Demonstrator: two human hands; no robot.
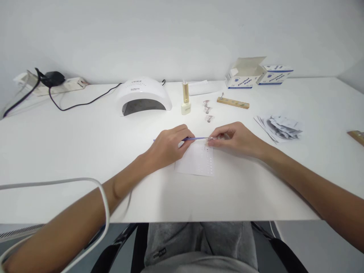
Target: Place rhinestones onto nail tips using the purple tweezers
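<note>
My left hand (174, 146) is closed around a thin purple nail-art brush (197, 138), whose tip reaches across to the right hand. Between the thumb and fingers of my right hand (234, 138) is a small shiny, clear piece, which looks like a nail tip on a stand; the fingers partly hide it. Beneath both hands lies a white sheet (196, 163) with rows of tiny dots along its right side. Just beyond, several clear nail tips on small metal stands (209, 118) form a short column. A cream polish bottle (185, 108) with a gold cap stands to their left.
A white nail lamp (143, 93) stands at the back left, its cord running to a power strip (66, 85). Behind are alcohol pad boxes (241, 81), a wooden holder bar (233, 102) and a pile of packets (280, 127). A white cable (105, 204) crosses my left forearm.
</note>
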